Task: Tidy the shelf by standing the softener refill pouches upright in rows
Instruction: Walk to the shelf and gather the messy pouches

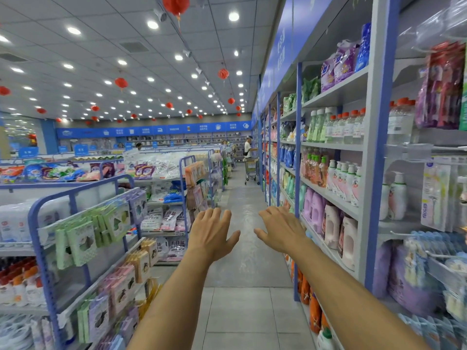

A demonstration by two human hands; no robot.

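Your left hand [212,234] and right hand [281,229] reach forward, fingers [216,215] apart and empty; lilac and pink plastic softener pouches [326,219] stand just rightward, nearer the right hand.

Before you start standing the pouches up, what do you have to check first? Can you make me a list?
1. Left hand free: ok, fingers spread, holding nothing.
2. Right hand free: ok, also holding nothing.
3. Hands at the refill pouches: not ok, both hang over the aisle floor, touching nothing.
4. Refill pouches in sight: ok, purple and pink-white ones stand on the shelf to the right.
5. Which ones lean or lie flat: cannot tell from this angle.
6. Way ahead free: ok, the only trolley stands far down the aisle.
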